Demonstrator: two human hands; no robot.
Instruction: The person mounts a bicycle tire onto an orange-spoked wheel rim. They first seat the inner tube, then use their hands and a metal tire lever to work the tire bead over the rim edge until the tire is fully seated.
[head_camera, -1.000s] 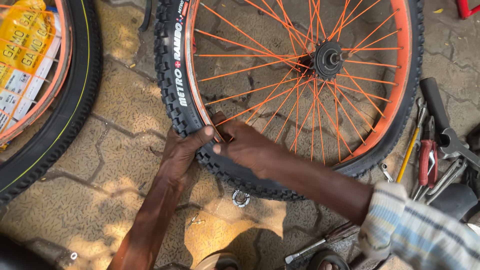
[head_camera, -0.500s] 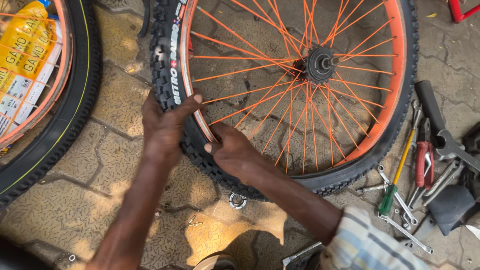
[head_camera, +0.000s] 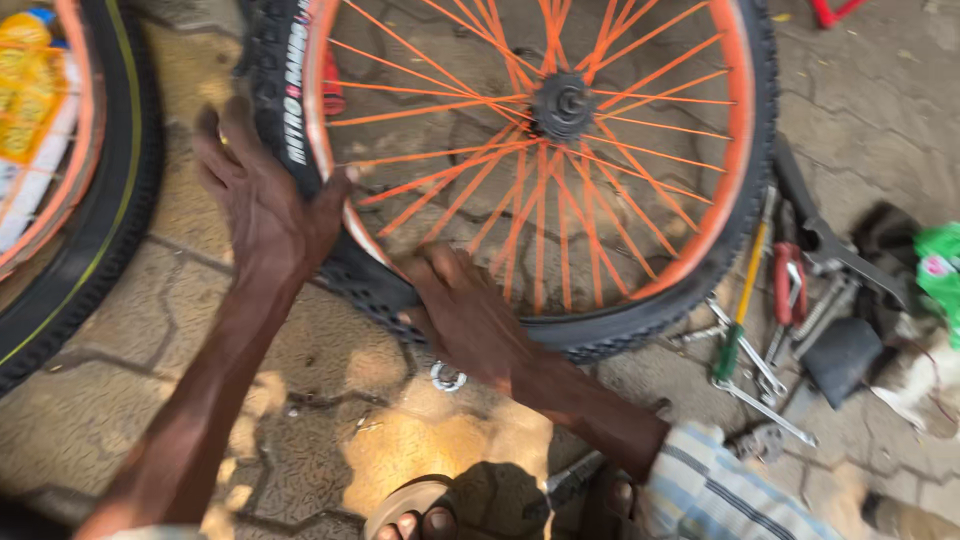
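A bicycle wheel lies flat on the paving, with an orange rim (head_camera: 742, 150), orange spokes and a dark hub (head_camera: 563, 105). A black knobby tyre (head_camera: 690, 300) runs around it. My left hand (head_camera: 262, 205) grips the tyre at the wheel's left side, thumb hooked over the rim edge. My right hand (head_camera: 465, 315) presses on the tyre and rim at the near lower-left part, fingers toward the spokes. Both forearms reach in from the bottom of the view.
A second wheel (head_camera: 95, 230) with a black tyre and yellow label lies at the left. Hand tools, among them a screwdriver (head_camera: 742, 310), red-handled pliers (head_camera: 788, 285) and spanners, lie scattered at the right. A small metal ring (head_camera: 447, 377) rests on the paving. My sandalled foot (head_camera: 415, 515) shows at the bottom.
Both hands have worked along the tyre: the left one has slid up the wheel's left side, the right stays on the near edge. The view has shifted closer.
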